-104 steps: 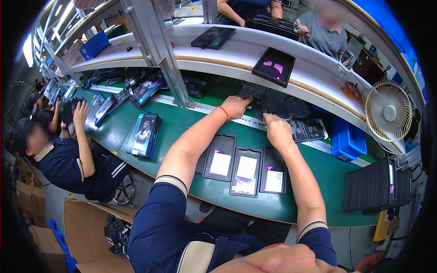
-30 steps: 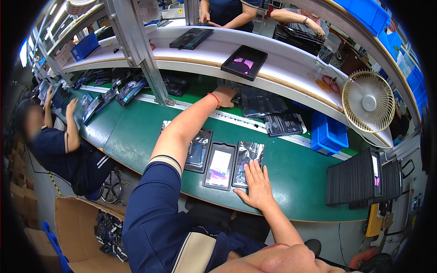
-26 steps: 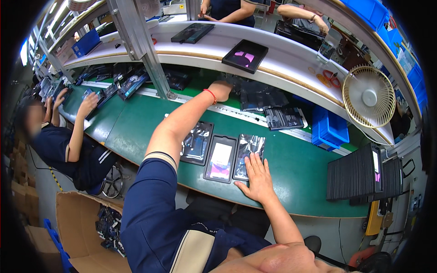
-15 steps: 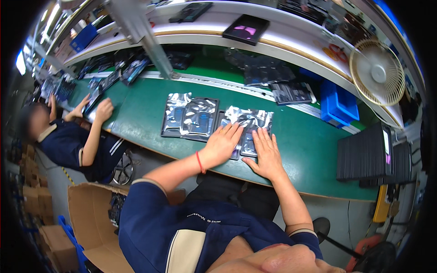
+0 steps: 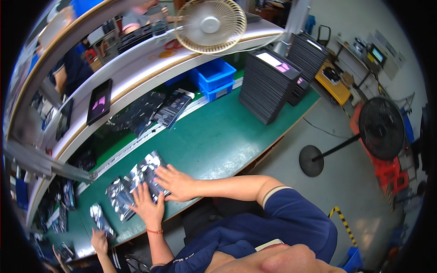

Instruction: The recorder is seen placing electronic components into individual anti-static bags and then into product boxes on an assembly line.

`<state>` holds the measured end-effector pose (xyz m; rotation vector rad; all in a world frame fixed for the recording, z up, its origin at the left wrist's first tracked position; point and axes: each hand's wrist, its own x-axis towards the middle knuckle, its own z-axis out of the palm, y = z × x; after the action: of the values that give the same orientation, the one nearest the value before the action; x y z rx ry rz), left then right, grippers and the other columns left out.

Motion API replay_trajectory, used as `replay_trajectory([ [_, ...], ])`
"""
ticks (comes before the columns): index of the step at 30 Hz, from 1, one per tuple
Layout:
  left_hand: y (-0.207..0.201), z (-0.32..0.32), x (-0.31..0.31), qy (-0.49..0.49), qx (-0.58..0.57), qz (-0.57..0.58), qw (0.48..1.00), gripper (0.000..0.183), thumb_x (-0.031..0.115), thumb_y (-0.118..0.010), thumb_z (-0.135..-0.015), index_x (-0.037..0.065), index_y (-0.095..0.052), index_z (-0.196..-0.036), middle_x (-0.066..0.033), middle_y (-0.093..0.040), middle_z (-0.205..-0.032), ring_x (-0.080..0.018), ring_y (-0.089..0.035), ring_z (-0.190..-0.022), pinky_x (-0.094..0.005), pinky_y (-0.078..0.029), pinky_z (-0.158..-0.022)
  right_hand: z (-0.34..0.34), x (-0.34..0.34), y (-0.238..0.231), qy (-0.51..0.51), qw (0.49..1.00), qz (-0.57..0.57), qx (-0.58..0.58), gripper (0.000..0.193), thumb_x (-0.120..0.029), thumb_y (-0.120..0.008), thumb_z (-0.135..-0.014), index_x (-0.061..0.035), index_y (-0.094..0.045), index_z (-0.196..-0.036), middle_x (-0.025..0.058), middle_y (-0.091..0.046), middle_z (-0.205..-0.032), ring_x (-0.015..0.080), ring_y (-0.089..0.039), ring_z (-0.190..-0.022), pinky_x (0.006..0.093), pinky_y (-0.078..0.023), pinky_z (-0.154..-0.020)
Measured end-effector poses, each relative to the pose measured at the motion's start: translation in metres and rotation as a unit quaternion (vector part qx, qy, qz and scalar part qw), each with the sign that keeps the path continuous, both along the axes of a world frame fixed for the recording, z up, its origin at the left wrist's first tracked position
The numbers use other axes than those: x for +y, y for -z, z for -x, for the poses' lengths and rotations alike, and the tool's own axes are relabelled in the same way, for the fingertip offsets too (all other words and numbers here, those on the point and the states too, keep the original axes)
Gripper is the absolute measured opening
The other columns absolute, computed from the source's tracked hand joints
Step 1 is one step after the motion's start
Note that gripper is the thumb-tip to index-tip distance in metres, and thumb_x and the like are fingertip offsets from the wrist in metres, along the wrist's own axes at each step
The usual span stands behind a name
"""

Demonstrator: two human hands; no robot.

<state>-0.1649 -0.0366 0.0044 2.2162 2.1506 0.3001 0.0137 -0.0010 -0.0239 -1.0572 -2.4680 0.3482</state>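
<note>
Shiny silver antistatic bags (image 5: pixel 119 200) lie side by side on the green workbench, with dark flat parts showing through. Fingers spread, my left hand (image 5: pixel 149 209) rests flat against the bags' near edge; a red cord circles that wrist. My right hand (image 5: pixel 176 183) lies flat beside it, fingers apart, over another silver bag (image 5: pixel 154 163). Neither hand grips anything. What lies beneath my palms is hidden.
A co-worker's hand (image 5: pixel 99 241) is at another silver bag (image 5: pixel 101 220) on the left. Tall black tray stacks (image 5: pixel 268 86) stand on the right, near blue bins (image 5: pixel 214 77). Above the bench runs a shelf with a black tray (image 5: pixel 99 102) and a fan (image 5: pixel 209 25). A floor fan (image 5: pixel 381 128) stands beyond.
My view has swung to the right, so the bench now slants and the tray stacks and floor fan show more fully. Both my hands stay flat on the bags. A silver bag now lies by the co-worker's hand.
</note>
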Motion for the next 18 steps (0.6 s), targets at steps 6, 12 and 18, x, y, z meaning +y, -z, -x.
replay_trajectory([
  [6,0.006,0.116,-0.005,-0.016,-0.012,-0.032,0.999,0.061,0.037,-0.064,-0.082,0.011,-0.049,-0.134,-0.0099,-0.042,-0.144,-0.0329,-0.032,-0.136,-0.0679,-0.014,-0.104,0.117,-0.004,-0.004,-0.035,0.998,0.056,0.011,0.081,-0.046,-0.06,-0.084,0.0071,-0.033,-0.139,0.0304,-0.02,-0.148,0.0407,-0.012,-0.141,0.0525,-0.009,-0.114],
  [12,0.014,0.211,0.006,-0.007,-0.046,-0.031,0.998,0.064,0.039,-0.067,-0.081,0.009,-0.048,-0.135,-0.0092,-0.042,-0.144,-0.0342,-0.031,-0.136,-0.0664,-0.016,-0.104,0.168,0.004,0.0,-0.146,0.967,0.112,0.179,0.086,-0.033,-0.07,-0.077,0.0014,-0.026,-0.143,0.0317,-0.008,-0.15,0.0427,-0.005,-0.142,0.0538,-0.012,-0.114],
  [18,0.001,0.219,0.01,-0.031,-0.023,-0.183,0.982,0.055,0.027,-0.067,-0.083,0.006,-0.05,-0.131,-0.0154,-0.049,-0.137,-0.0348,-0.036,-0.133,-0.0526,-0.023,-0.108,0.009,0.001,-0.071,0.028,0.973,-0.119,0.198,0.078,-0.026,-0.074,-0.073,-0.006,-0.038,-0.139,0.0264,-0.029,-0.145,0.0456,-0.022,-0.137,0.0556,-0.02,-0.11],
])
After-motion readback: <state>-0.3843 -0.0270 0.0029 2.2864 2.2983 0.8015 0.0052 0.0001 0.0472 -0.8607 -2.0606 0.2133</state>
